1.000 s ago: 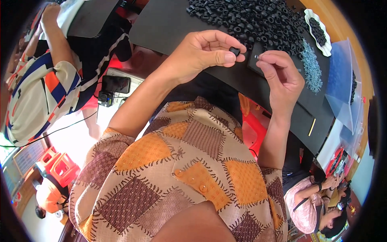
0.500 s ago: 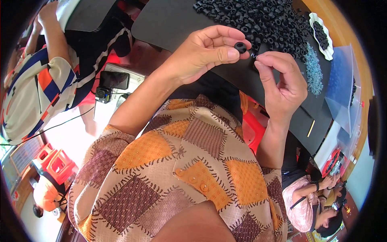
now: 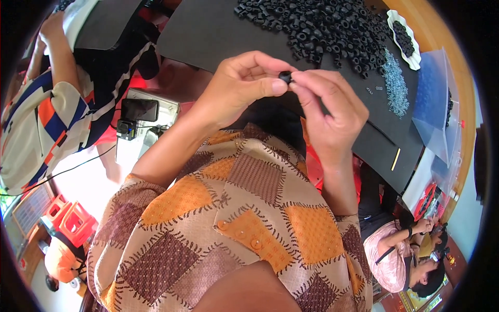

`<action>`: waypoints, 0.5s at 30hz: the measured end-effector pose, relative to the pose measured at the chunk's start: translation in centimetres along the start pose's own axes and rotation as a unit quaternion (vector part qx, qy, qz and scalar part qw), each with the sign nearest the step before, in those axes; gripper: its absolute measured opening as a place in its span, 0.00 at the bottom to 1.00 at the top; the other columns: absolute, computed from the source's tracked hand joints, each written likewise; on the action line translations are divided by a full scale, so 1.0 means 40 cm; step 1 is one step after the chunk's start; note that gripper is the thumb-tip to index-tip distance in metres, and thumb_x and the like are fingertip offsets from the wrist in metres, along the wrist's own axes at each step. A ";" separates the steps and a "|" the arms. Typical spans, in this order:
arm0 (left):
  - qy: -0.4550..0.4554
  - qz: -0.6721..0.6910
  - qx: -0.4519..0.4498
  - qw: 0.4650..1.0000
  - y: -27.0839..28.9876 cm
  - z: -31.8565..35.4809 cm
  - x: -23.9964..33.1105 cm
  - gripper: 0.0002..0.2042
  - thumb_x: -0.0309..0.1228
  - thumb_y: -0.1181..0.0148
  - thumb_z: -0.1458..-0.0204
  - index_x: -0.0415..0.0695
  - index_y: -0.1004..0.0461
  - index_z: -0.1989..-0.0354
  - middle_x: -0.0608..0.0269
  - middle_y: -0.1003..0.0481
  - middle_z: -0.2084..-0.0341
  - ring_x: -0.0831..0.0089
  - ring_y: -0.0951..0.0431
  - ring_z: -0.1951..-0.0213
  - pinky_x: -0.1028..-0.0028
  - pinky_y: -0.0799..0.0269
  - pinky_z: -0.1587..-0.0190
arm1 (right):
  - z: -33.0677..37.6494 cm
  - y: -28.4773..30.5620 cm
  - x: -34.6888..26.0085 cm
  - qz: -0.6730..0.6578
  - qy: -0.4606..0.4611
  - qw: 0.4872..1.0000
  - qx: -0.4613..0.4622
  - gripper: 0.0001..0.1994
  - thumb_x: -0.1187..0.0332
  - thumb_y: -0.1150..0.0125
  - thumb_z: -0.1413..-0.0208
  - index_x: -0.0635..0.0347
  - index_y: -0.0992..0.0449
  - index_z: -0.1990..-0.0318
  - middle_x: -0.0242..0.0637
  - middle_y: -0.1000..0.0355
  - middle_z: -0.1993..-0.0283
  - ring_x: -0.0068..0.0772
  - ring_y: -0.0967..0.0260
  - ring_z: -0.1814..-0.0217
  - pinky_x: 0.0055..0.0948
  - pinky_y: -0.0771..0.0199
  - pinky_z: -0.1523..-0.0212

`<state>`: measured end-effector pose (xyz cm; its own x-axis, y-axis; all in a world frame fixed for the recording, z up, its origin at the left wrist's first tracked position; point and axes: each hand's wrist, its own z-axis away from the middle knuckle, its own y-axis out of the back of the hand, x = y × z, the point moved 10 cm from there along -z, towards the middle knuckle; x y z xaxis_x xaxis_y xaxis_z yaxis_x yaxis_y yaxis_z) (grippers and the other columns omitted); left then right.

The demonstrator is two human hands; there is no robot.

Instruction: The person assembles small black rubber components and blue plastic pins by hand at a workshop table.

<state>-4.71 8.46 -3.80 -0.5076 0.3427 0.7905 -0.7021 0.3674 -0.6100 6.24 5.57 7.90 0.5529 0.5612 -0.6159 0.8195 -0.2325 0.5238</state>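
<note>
My left hand (image 3: 249, 86) pinches a small round black plastic piece (image 3: 285, 77) with a hole in it, between thumb and fingers. Right against that piece are the thumb and fingertips of my right hand (image 3: 330, 101), pinched on a tiny metal spring that they mostly hide. How far the spring sits inside the piece I cannot tell. Beyond my hands a large heap of similar black plastic pieces (image 3: 332, 31) covers the dark tabletop (image 3: 202, 36). To its right lies a pile of small bluish springs (image 3: 396, 86), with a few loose springs (image 3: 369, 90) beside it.
A white scalloped dish (image 3: 414, 61) holds small black parts. Near the right edge lie a thin dark rod (image 3: 382, 132) with a pale end and a clear plastic bin (image 3: 434, 104). A phone (image 3: 140, 109) sits at left. Other people (image 3: 49, 119) sit at left and lower right (image 3: 387, 255).
My hands have come together, lower and slightly left in view. The spring, earlier visible in my right fingertips apart from the black piece, is now brought up against it.
</note>
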 end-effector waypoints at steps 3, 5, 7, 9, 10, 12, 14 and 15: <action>-0.015 0.048 -0.003 0.999 0.007 0.015 0.001 0.12 0.21 0.37 0.45 0.40 0.25 0.53 0.56 0.22 0.54 0.75 0.22 0.54 0.73 0.24 0.49 | 0.029 -0.011 -0.018 0.025 0.046 0.998 0.041 0.10 0.80 0.31 0.57 0.61 0.19 0.64 0.36 0.23 0.65 0.34 0.24 0.67 0.27 0.24 0.68; 0.018 0.064 0.003 0.998 0.018 0.023 -0.017 0.12 0.21 0.38 0.44 0.41 0.25 0.51 0.56 0.24 0.52 0.75 0.22 0.54 0.74 0.24 0.48 | 0.041 -0.026 -0.017 0.034 0.043 0.998 0.038 0.10 0.79 0.31 0.56 0.61 0.19 0.63 0.37 0.23 0.63 0.34 0.24 0.65 0.28 0.24 0.67; 0.025 0.090 0.013 0.996 0.019 0.029 -0.011 0.13 0.21 0.39 0.44 0.41 0.25 0.50 0.55 0.24 0.51 0.74 0.22 0.53 0.74 0.24 0.48 | 0.050 -0.036 -0.013 0.028 0.050 0.998 0.026 0.11 0.77 0.31 0.54 0.60 0.19 0.61 0.37 0.23 0.60 0.35 0.24 0.63 0.29 0.23 0.64; 0.031 0.115 0.025 0.993 0.030 0.032 0.002 0.13 0.21 0.40 0.43 0.42 0.26 0.49 0.55 0.24 0.51 0.73 0.21 0.53 0.75 0.24 0.47 | 0.032 0.007 0.005 0.088 0.053 0.994 0.043 0.11 0.77 0.31 0.54 0.59 0.19 0.61 0.36 0.23 0.60 0.35 0.24 0.63 0.28 0.23 0.64; 0.018 0.112 0.011 0.993 0.031 0.031 0.017 0.13 0.21 0.41 0.42 0.41 0.26 0.48 0.54 0.25 0.50 0.71 0.22 0.51 0.75 0.24 0.46 | 0.028 0.041 0.022 0.149 0.056 0.985 0.060 0.11 0.76 0.31 0.53 0.58 0.19 0.60 0.36 0.23 0.60 0.34 0.24 0.63 0.28 0.23 0.64; 0.002 0.108 0.000 0.994 0.038 0.024 0.033 0.14 0.20 0.42 0.42 0.40 0.27 0.47 0.53 0.25 0.50 0.70 0.22 0.49 0.75 0.23 0.46 | 0.037 0.107 0.131 0.187 -0.011 0.980 0.061 0.11 0.76 0.31 0.52 0.58 0.19 0.60 0.35 0.23 0.61 0.33 0.24 0.65 0.26 0.24 0.64; -0.010 0.096 -0.003 0.995 0.040 0.006 0.050 0.14 0.20 0.43 0.41 0.39 0.27 0.46 0.52 0.26 0.49 0.67 0.22 0.47 0.75 0.23 0.45 | 0.047 0.140 0.209 0.182 -0.088 0.979 0.034 0.10 0.77 0.31 0.52 0.59 0.19 0.60 0.35 0.24 0.61 0.32 0.24 0.66 0.26 0.24 0.65; -0.001 0.096 0.002 0.995 0.041 0.001 0.048 0.14 0.20 0.44 0.41 0.39 0.27 0.46 0.51 0.26 0.48 0.66 0.22 0.48 0.74 0.23 0.45 | 0.053 0.139 0.255 0.172 -0.163 0.972 0.008 0.10 0.77 0.31 0.51 0.59 0.20 0.60 0.36 0.24 0.62 0.30 0.25 0.68 0.26 0.25 0.65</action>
<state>-6.85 9.69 -3.28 -0.6330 0.4049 0.6598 -0.5945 0.2918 -0.7493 16.74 8.33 3.29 0.8106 0.1680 -0.5610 0.5789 -0.3748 0.7241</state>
